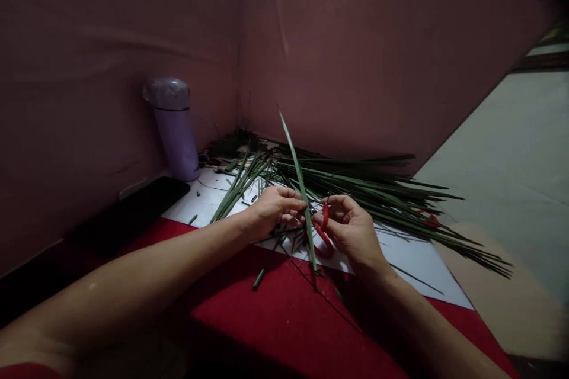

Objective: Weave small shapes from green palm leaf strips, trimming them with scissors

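Between the thumb and fingers of my left hand (278, 211) is pinched a long green leaf blade (297, 166), held nearly upright with its tip pointing away from me. My right hand (351, 228) grips red-handled scissors (326, 218) by their loops. The dark scissor blades point left, close against the leaf blade, and are partly hidden behind it and my fingers; whether they touch it I cannot tell. A bundle of long green leaves (377, 186) lies behind my hands, spreading to the right. A smaller bunch of leaves (240, 186) rests left of it.
A purple tumbler (175, 136) with a plastic-wrapped lid stands at the back left. In front of it lies a dark flat object (133, 213). White paper (444, 275) covers part of the red tabletop (267, 331). Cut leaf pieces (258, 279) are scattered around. Pink walls (333, 59) close off the back.
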